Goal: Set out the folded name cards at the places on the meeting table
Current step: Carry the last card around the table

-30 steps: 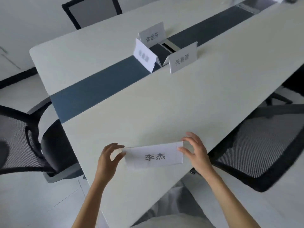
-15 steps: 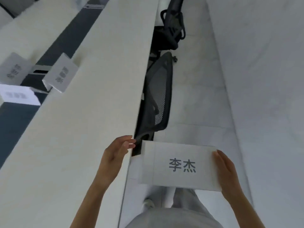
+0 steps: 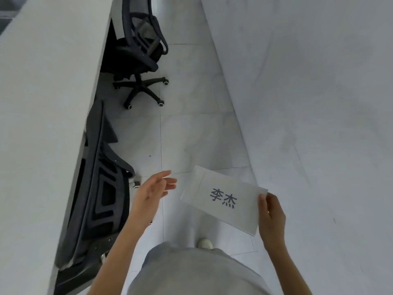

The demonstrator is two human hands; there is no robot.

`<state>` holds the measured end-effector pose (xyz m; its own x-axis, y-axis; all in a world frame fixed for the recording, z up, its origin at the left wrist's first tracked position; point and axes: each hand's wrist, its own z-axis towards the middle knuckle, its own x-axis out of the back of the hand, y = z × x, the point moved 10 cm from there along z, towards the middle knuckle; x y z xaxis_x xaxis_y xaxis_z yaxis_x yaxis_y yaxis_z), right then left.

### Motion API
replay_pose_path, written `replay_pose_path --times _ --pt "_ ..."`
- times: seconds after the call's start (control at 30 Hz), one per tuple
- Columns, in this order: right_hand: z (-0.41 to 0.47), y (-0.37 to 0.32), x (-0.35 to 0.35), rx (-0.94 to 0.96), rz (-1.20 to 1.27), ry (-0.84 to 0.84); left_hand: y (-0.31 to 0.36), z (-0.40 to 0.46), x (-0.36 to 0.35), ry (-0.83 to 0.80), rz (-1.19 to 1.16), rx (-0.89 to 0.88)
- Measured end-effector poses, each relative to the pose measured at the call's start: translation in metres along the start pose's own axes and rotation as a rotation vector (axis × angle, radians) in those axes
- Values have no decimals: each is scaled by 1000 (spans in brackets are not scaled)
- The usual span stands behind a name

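A white folded name card (image 3: 223,199) with two dark printed characters hangs in the air over the floor, tilted down to the right. My right hand (image 3: 271,216) grips its right end. My left hand (image 3: 153,190) is off the card, just left of its left edge, with the fingers apart and nothing in it. The long white meeting table (image 3: 42,103) runs along the left side of the view. No other name cards are in sight.
Two black mesh office chairs stand against the table's right edge, one close by (image 3: 100,199) and one farther off (image 3: 140,52). A white wall (image 3: 308,81) rises on the right. A tiled floor aisle (image 3: 191,124) lies between them.
The view has swung right, away from the table top, and the other cards have left it. My left hand has let go of the card, which now tilts, held by my right hand alone.
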<state>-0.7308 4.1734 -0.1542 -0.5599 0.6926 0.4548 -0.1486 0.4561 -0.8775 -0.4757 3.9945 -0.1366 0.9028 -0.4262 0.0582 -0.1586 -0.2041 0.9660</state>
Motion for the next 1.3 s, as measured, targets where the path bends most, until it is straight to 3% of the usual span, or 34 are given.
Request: replay_pose_path --times 0.23,0.4,0.73,0.9,1.1,1.3 --pt "145 -67 -75 124 19 -153 -35 78 23 275 -34 172" --pt "240 -110 -157 190 -24 -230 -33 194 40 364 -62 209" --pt "415 -191 -259 258 -187 -246 94 461 71 302 75 45" --pt "489 -244 -358 354 -217 -409 117 541 112 408 81 25" --pt "541 -342 -538 561 -196 -803 73 557 187 809 -76 204" --pt "519 -467 -688 817 -136 -1124 63 538 232 1200 -267 311"
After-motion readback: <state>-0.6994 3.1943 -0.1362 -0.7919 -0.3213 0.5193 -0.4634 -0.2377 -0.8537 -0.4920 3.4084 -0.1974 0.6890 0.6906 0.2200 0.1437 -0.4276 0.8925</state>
